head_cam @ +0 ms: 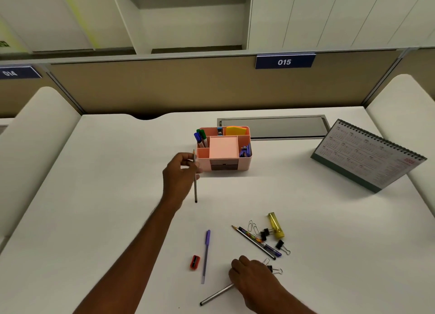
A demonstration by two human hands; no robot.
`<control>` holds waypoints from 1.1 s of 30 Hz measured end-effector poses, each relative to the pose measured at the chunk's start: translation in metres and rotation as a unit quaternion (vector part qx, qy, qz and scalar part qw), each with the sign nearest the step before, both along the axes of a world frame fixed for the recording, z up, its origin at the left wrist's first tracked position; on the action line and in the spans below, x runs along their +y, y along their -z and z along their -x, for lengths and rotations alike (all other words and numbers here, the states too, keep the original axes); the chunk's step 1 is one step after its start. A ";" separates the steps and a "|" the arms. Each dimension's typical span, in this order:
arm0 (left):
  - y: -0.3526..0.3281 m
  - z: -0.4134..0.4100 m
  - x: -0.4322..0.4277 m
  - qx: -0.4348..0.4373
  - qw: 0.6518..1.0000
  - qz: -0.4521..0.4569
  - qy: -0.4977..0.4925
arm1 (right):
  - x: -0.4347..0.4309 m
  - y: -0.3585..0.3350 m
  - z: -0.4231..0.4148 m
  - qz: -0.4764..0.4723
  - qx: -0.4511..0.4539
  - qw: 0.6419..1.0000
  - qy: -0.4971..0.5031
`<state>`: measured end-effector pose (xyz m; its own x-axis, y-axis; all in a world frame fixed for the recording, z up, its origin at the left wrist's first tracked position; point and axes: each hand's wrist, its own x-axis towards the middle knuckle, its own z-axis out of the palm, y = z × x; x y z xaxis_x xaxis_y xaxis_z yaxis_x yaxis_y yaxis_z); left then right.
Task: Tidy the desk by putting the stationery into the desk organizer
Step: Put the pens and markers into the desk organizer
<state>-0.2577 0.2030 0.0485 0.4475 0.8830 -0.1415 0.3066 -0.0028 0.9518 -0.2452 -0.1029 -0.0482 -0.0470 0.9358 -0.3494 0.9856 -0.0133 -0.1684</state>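
A pink desk organizer (244, 162) stands mid-desk, holding markers, sticky notes and clips. My left hand (180, 179) is just left of it, gripping a grey pencil (195, 191) held upright, tip up, near the organizer's front-left compartment. My right hand (253, 282) rests low on the desk over another grey pencil (215, 295), fingers curled around its upper end. On the desk lie a purple pen (206, 255), a red sharpener (195, 262), a patterned pencil and pen (257, 243), a yellow highlighter (275, 225), binder clips (281, 245) and paper clips (253, 226).
A desk calendar (369, 156) stands at the right. A grey cable hatch (273, 126) lies behind the organizer. A tan partition (164, 87) closes off the back, with white dividers on both sides.
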 end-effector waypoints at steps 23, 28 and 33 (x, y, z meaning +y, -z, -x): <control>-0.009 -0.049 0.035 0.099 0.960 -0.246 -0.088 | -0.004 -0.003 -0.022 -0.030 0.040 0.998 0.041; 0.002 -0.054 0.038 0.132 0.961 -0.230 -0.075 | -0.014 -0.020 -0.034 -0.023 0.154 0.983 0.098; 0.013 -0.059 0.043 0.154 0.961 -0.218 -0.067 | -0.014 -0.044 -0.040 -0.039 0.252 0.952 0.170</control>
<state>-0.1984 0.2458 0.0358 0.3217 0.9352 0.1480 0.5993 -0.3221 0.7329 -0.2049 -0.1171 -0.0043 0.1199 0.9488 -0.2922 0.7210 -0.2856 -0.6314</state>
